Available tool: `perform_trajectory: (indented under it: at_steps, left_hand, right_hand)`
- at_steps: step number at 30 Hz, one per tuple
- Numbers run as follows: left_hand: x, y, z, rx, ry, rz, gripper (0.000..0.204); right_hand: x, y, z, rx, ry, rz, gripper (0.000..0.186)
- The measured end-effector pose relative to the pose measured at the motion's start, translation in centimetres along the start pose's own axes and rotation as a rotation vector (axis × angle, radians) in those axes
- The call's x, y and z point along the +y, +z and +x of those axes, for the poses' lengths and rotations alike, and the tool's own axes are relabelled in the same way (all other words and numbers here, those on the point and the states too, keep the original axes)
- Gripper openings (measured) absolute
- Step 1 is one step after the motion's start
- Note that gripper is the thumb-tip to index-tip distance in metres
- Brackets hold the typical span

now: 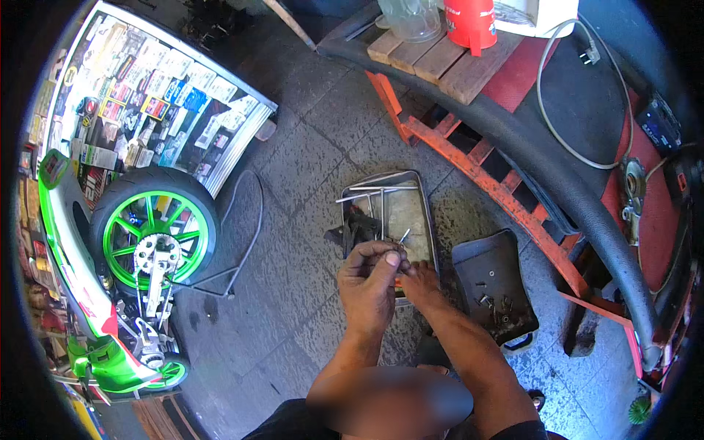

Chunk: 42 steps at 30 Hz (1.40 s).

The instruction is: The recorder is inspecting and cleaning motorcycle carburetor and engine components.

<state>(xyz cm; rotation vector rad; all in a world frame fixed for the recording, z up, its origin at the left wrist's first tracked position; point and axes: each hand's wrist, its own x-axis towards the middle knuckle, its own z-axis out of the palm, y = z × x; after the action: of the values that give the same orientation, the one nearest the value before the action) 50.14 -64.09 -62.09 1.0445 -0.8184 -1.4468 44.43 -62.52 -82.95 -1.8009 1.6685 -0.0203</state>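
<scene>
My left hand [370,282] is closed over the metal tray [431,220], pinching a small metal piece at the fingertips; a short thin silver rod [405,237] shows just beyond it, partly hidden. Beside and behind it, my right hand [420,282] reaches down into the tray with its fingers apart, partly covered by the left. Something orange [399,283] shows between the hands, too hidden to name. Silver T-handle tools [370,189] and a dark cloth-like item [348,231] lie in the tray. A black tray [484,257] with several small bolts and nuts sits to the right.
A motorcycle with a green rear wheel [198,242] and a case covered in stickers [169,88] stand at left. An orange-framed bench [499,183] with padded edge runs along the right, bearing wooden slats [462,77], a red container [469,22], a clear jug [411,18] and a cable [579,154].
</scene>
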Motion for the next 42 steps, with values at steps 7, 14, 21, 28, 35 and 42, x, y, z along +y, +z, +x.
perform_trajectory:
  at_steps: [7, 14, 21, 28, 35, 42]
  left_hand:
    - [1.0, 1.1, -0.9, -0.096, 0.056, 0.025, 0.013]
    - [1.7, 3.0, -1.1, -0.131, 0.176, 0.002, 0.01]
    - [2.3, 4.9, -1.9, -0.215, 0.198, 0.056, 0.008]
    - [2.6, 6.1, -3.2, -0.237, 0.137, -0.032, 0.01]
    - [2.8, 6.4, -4.1, -0.273, 0.108, -0.089, 0.007]
    - [2.3, 6.6, -4.4, -0.318, 0.105, -0.155, 0.007]
  right_hand:
    - [0.9, -5.2, -4.5, -0.098, 0.199, 0.284, 0.033]
    - [5.8, -12.7, -16.1, 0.13, 0.015, 0.825, 0.037]
    - [3.1, -17.4, -22.2, 0.428, -0.25, 0.932, 0.043]
    - [1.3, -18.4, -23.1, 0.564, -0.222, 0.806, 0.041]
    - [1.0, -18.8, -23.8, 0.607, -0.209, 0.702, 0.036]
    - [0.9, -18.6, -24.3, 0.638, -0.193, 0.664, 0.028]
